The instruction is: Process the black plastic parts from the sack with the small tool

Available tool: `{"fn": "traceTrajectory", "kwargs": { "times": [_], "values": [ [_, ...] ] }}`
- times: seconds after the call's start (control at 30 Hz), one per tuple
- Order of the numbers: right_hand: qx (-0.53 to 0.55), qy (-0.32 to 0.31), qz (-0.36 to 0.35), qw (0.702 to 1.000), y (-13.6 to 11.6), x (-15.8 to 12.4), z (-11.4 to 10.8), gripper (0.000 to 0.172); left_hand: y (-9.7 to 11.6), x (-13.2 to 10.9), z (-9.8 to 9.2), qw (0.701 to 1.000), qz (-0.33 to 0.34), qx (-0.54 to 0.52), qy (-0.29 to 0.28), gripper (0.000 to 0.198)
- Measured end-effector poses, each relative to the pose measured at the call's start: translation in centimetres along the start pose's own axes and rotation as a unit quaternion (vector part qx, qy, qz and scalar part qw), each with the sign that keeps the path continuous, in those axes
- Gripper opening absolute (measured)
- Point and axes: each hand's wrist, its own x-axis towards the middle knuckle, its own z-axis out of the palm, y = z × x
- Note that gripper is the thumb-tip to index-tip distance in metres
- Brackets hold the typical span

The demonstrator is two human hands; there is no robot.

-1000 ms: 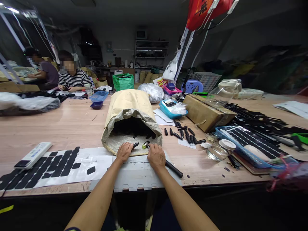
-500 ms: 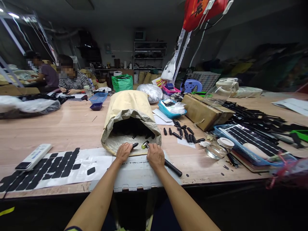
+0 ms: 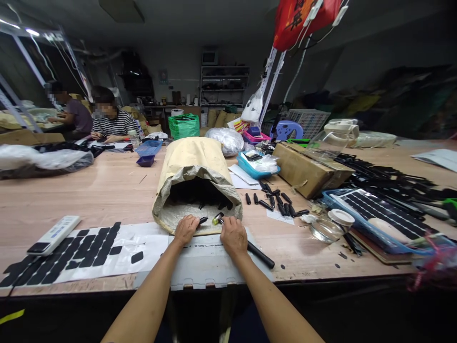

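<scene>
A wide paper sack (image 3: pixel 194 152) lies on its side with its mouth facing me, dark inside, with small black pieces visible within. At the left of its lower lip, my left hand (image 3: pixel 186 229) is closed on a small black tapered piece (image 3: pixel 203 220), whose tip points right. My right hand (image 3: pixel 233 237) grips a hammer (image 3: pixel 263 256) by its shaft. The black handle sticks out to the lower right, and the head, with a yellow-green face, shows just left of my fingers at the sack's mouth. Beneath both hands lies a grey board (image 3: pixel 203 264).
Loose black tapered pieces (image 3: pixel 282 206) lie right of the sack. Beyond them are a cardboard box (image 3: pixel 303 174), a glass jar (image 3: pixel 324 231) and a blue tray (image 3: pixel 360 219). A sheet of black pads (image 3: pixel 96 247) and a white power strip (image 3: pixel 55 234) lie left. Two people sit far left.
The whole view has shifted slightly, so things sit a little lower and farther right. Both hands keep nearly the same place at the sack's mouth, holding the same things.
</scene>
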Motion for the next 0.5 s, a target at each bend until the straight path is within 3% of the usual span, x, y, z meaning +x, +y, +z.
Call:
{"fn": "traceTrajectory", "kwargs": {
  "times": [0.33, 0.43, 0.5],
  "values": [
    [0.001, -0.003, 0.001, 1.000, -0.1, 0.1, -0.1, 0.021, 0.8, 0.0, -0.7, 0.998, -0.018, -0.053, -0.010, 0.021],
    [-0.002, -0.004, 0.004, 1.000, -0.1, 0.1, -0.1, 0.020, 2.8, -2.2, -1.5, 0.997, 0.008, -0.074, 0.004, 0.020],
    [-0.004, -0.006, 0.005, 1.000, -0.1, 0.2, -0.1, 0.020, 4.4, -5.6, -1.5, 0.990, 0.045, -0.135, -0.003, 0.024]
  ]
}}
